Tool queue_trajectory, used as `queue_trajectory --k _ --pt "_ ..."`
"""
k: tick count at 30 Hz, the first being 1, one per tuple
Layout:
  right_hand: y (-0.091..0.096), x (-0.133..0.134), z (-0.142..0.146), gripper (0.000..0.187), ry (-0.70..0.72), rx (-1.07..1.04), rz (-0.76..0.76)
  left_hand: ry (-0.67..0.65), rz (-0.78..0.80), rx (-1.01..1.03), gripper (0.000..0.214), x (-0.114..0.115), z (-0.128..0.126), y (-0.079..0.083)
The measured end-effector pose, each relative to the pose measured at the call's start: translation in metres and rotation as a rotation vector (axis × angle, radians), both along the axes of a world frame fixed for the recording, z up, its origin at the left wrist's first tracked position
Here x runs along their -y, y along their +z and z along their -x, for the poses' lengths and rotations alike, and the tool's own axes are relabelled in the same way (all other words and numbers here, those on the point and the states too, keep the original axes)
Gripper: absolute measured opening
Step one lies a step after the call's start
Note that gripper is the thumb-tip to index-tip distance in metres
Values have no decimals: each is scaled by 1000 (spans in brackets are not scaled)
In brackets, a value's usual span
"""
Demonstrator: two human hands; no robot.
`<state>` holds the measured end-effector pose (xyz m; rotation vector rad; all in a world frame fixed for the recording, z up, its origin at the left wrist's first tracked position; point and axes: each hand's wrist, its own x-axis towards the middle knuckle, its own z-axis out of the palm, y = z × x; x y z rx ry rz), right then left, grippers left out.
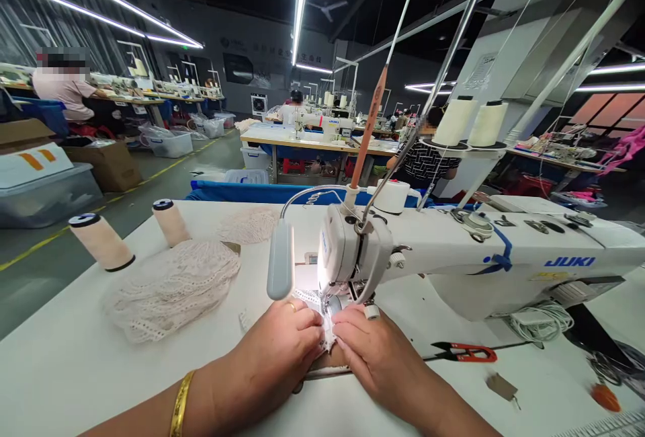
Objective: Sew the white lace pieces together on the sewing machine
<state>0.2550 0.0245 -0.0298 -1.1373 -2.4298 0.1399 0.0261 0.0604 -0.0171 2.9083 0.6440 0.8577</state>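
Under the needle of a white sewing machine (433, 242) lies a strip of white lace (328, 339), lit by the gooseneck lamp (281, 261). My left hand (275, 339) grips the lace from the left, its fingers bent and pressed together just in front of the presser foot. From the right, my right hand (377, 346) pinches the same lace close to the needle. Only a narrow part of the lace shows between my fingertips; more of it runs behind my left hand. The fingertips' exact hold is partly hidden.
Left on the table sit a lace pile (176, 286) and two thread cones, the nearer one (103, 242) tilted in view. Red-handled thread snips (466, 352), a small brown tag (502, 387) and a coiled white cable (541, 323) lie right. Co-workers sit at machines beyond.
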Motion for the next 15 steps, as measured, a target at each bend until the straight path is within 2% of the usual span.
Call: queue_trajectory --k 10,15 --pt "0 1 0 24 -15 -14 -66 36 13 -36 23 -4 5 5" --pt "1 6 -1 24 23 -13 -57 -86 34 -3 26 5 7 5"
